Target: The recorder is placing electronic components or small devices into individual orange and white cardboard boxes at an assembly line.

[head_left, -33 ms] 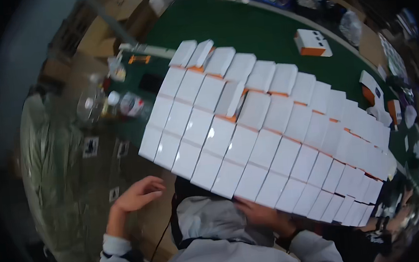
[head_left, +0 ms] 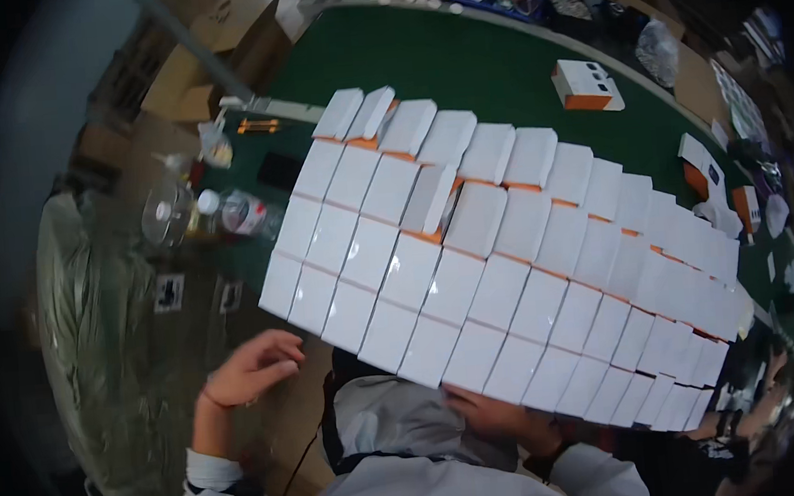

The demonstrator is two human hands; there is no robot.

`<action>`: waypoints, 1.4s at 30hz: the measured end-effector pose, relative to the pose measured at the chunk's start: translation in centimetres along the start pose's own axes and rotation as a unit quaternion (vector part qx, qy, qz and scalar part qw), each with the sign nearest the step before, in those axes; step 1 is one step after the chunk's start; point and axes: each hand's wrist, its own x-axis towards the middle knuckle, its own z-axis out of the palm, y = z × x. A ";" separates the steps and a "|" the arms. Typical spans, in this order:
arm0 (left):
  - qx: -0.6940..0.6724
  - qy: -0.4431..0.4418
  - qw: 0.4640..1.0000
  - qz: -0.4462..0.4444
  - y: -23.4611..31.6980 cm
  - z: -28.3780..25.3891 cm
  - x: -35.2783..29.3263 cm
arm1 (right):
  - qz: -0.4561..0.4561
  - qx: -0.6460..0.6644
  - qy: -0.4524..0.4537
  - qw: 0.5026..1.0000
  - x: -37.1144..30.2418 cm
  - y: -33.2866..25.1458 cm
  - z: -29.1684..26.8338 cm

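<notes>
Rows of white boxes with orange lower parts [head_left: 455, 276] cover the near part of a green table [head_left: 353, 46]. Several in the far rows have raised lids, and one raised lid [head_left: 435, 198] stands up in a middle row. My left hand [head_left: 252, 367] hangs off the near left corner of the rows, touching nothing; its fingers are loosely bent with a gap to the thumb. Below the front row, my right hand [head_left: 489, 413] lies close against the box edges, fingers stretched out and partly shaded. Whether it touches the boxes I cannot tell.
Bottles [head_left: 243, 212] and a dark phone-like slab [head_left: 279, 171] sit left of the rows. An orange-and-white box [head_left: 585, 84] lies farther back. A wrapped green bundle [head_left: 108, 364] stands at left. Another person's arm [head_left: 758, 387] shows at right.
My left hand has shifted slightly left. My right hand stays by the front row, and the view has tilted a little.
</notes>
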 end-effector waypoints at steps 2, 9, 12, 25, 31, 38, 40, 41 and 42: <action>0.036 0.061 0.992 0.105 4.2 -1.5 2.8 | 0.035 0.070 -0.030 0.996 0.9 -1.1 -1.1; 0.362 0.164 0.818 0.417 3.7 1.1 15.6 | -0.430 -0.213 0.266 0.836 6.9 14.8 8.6; 0.474 0.221 0.756 0.394 3.9 2.6 15.0 | -0.471 -0.165 0.210 0.841 10.6 18.2 9.5; 0.397 0.296 0.705 0.509 -6.4 5.4 10.3 | -0.266 0.011 0.121 0.956 2.0 15.0 7.3; 0.357 0.482 0.649 0.469 -8.2 6.6 9.4 | -0.154 0.097 0.192 0.964 -1.6 3.2 1.7; 0.454 0.253 0.768 0.374 -24.5 6.6 12.5 | -0.132 0.172 0.151 0.965 -2.2 2.0 0.2; 0.441 0.190 0.799 0.361 -27.2 6.4 16.4 | -0.094 0.181 0.172 0.964 -2.4 1.4 0.3; 0.439 0.164 0.803 0.369 -27.0 6.5 18.2 | -0.077 0.188 0.166 0.965 -2.7 0.9 -0.3; 0.436 0.141 0.807 0.374 -26.8 6.8 19.6 | -0.063 0.196 0.156 0.966 -3.0 0.5 -0.6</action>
